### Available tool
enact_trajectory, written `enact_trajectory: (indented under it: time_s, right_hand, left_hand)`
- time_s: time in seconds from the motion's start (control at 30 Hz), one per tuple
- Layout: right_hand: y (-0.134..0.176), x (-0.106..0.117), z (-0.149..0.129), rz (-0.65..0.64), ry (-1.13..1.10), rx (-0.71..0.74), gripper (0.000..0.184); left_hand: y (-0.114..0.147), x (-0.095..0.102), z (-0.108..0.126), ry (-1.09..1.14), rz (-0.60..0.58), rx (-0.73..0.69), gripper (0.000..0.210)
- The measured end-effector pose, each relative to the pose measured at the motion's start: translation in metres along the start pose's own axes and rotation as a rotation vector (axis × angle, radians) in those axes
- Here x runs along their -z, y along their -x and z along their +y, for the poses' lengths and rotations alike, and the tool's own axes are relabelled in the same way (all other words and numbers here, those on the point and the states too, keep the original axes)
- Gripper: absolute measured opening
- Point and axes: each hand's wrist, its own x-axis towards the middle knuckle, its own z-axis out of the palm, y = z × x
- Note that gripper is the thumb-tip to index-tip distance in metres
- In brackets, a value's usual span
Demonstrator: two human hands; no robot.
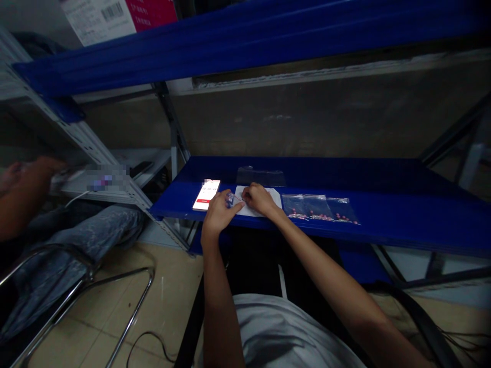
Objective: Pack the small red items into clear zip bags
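Observation:
My left hand [218, 213] is at the front edge of the blue shelf, its thumb and fingers closed on a small clear plastic bag [230, 198]. Beside it, my right hand [259, 198] rests over a white sheet of paper [274, 196] with its fingertips pinched together. Whatever lies between those fingertips is too small to make out. To the right lie several clear zip bags [316, 208] with small pink and pale pieces at the bottom. Behind the paper is a flat clear bag [261, 177]. A lit phone [206, 195] showing a timer lies left of my left hand.
The blue shelf [402, 204] stretches away to the right, under a blue upper beam [245, 43] that carries a white and red box [118, 18]. At the left, another person's arm [26, 197] and a metal-framed chair [130, 306] are close by.

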Motion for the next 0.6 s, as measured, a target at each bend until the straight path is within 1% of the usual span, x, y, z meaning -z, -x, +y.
enact_trajectory:
  time_s: [0.2, 0.4, 0.47, 0.6]
  right_hand:
    - [-0.004, -0.001, -0.001, 0.001, -0.021, 0.016, 0.019]
    - [-0.006, 0.001, 0.008, 0.079, -0.074, -0.015, 0.023]
    - [-0.005, 0.005, 0.016, 0.148, -0.170, -0.046, 0.021]
    - [0.009, 0.017, 0.030, 0.335, -0.536, -0.132, 0.010]
  left_hand:
    - [0.000, -0.001, -0.002, 0.046, 0.022, -0.028, 0.063]
    - [0.000, -0.003, 0.000, 0.093, -0.001, -0.004, 0.067]
    - [0.000, -0.004, 0.000, 0.106, -0.001, -0.007, 0.068]
    - [-0.001, -0.009, -0.003, 0.144, -0.009, -0.030, 0.067]
